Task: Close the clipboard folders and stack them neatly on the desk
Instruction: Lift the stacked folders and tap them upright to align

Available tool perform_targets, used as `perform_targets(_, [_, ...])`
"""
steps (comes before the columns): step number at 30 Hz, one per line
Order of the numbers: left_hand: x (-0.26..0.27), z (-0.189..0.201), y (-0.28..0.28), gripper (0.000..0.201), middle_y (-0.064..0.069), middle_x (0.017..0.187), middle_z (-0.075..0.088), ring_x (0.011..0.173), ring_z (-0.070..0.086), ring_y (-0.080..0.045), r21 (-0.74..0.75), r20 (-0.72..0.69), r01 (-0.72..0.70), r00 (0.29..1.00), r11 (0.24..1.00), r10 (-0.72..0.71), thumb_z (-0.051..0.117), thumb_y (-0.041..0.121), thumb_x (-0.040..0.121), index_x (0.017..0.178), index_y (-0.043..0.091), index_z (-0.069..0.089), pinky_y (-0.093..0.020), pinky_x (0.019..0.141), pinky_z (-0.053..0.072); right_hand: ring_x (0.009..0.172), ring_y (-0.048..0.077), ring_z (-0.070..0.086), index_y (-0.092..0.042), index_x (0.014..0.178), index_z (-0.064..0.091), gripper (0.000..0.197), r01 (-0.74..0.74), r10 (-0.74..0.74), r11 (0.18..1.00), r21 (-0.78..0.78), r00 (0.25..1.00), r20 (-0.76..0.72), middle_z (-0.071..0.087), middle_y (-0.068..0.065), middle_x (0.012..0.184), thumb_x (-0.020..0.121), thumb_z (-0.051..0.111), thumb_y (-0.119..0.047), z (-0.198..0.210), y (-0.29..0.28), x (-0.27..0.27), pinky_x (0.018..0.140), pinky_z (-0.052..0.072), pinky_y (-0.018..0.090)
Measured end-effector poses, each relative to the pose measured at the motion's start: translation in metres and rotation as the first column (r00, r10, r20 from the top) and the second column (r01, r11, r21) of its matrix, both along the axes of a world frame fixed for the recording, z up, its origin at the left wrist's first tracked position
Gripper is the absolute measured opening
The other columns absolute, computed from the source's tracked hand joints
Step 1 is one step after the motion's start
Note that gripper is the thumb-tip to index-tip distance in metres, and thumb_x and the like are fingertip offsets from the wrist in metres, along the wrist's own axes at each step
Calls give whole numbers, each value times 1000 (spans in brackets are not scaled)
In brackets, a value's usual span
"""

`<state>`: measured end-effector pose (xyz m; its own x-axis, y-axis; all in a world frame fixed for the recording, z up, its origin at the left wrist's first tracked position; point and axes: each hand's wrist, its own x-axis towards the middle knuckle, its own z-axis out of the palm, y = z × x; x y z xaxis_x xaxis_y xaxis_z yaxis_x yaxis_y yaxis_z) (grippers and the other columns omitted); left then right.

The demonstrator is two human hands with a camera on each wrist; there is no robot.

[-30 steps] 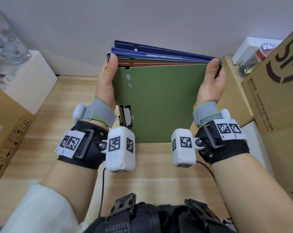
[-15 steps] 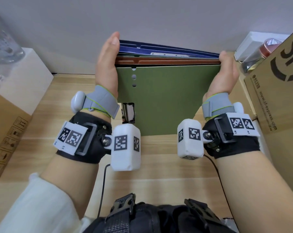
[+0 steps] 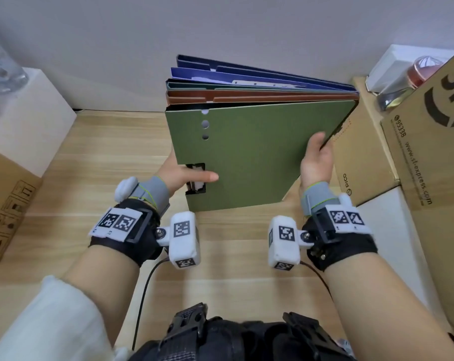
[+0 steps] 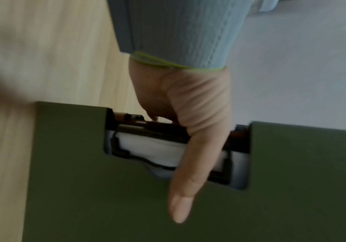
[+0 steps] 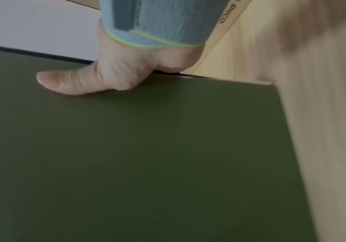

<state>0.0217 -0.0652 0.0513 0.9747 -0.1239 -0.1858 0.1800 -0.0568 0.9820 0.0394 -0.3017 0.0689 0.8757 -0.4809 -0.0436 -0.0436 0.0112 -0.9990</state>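
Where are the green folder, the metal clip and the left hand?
Green folder (image 3: pixel 257 157): head view, cover's middle.
Metal clip (image 3: pixel 196 178): head view, in the cover's cut-out.
Left hand (image 3: pixel 184 175): head view, thumb base.

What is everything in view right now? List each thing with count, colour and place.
Clipboard folders: several, green on top, then brown, teal and blue; one tilted stack, held at centre.
Desk: one, light wood; below.
Cardboard boxes: brown; right side, one more at left edge.
White box: one; left.
Bottle: one, clear, red-topped; far right.
Left hand: grips the stack's left edge at the clip cutout.
Right hand: grips the stack's right edge.
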Motion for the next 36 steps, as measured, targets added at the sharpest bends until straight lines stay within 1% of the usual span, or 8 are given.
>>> perform_targets(3, [0,-15,-2,54,14,76,68,59,64,15,90,-106,12,994,996,-3,74,-18,59,107,-1,57,-2,58,49,107,12,58,2,131,44,50,-151,148,988,-17,983,-112,59,12,125,86,61,-12,-25,-3,-17,65,39,-8])
perform_targets(8, [3,-20,-7,46,4,80,61,63,63,-1,83,-168,-90,980,992,103,59,-30,67,94,7,57,-7,53,51,73,-14,67,-16,106,51,102,-208,207,967,145,978,18,63,-8,97,20,85,-60,-37,-10,-18,65,51,8])
perform_targets(16, [11,-23,-21,44,11,69,66,53,62,11,71,-172,28,985,997,-15,72,-18,55,90,5,58,-5,51,47,81,-12,67,-19,106,52,88,-207,207,964,168,978,20,68,-12,96,33,86,-53,-43,-29,-15,71,51,9])
perform_targets(18, [13,-25,-15,32,15,50,62,47,58,10,129,-211,80,976,988,-51,75,-18,53,68,3,55,-3,49,43,79,-12,67,-12,113,52,72,-231,237,965,127,971,-35,70,-16,93,52,87,-24,-54,-34,-15,70,51,9])
perform_targets(21, [15,-34,-11,42,6,73,62,66,59,4,233,-259,210,955,950,-147,81,-9,49,84,3,62,3,54,42,76,-14,66,-9,117,49,61,-280,284,959,48,948,-143,63,-8,100,66,72,15,-70,-40,-16,71,51,8])
perform_targets(24, [14,-43,-13,25,13,77,57,79,51,-4,386,-266,284,945,878,-189,80,3,67,81,18,65,7,56,34,79,-13,65,-13,115,49,61,-275,276,961,32,942,-191,63,-7,101,66,73,14,-81,-41,-17,73,51,8])
perform_targets(30, [21,-47,-20,41,25,53,49,47,48,15,378,-227,189,968,906,-107,76,-9,67,58,11,41,-4,57,36,90,2,62,-23,103,51,51,-229,235,972,55,957,-172,62,-10,99,71,70,12,-83,-39,-8,83,50,17])
perform_targets(36, [33,-27,-45,98,8,94,51,89,53,-11,277,-304,104,953,955,-16,79,7,43,128,10,31,-15,72,48,91,22,67,-14,109,59,40,-143,174,980,137,954,-244,69,5,105,74,73,-1,-73,-59,4,90,53,41])
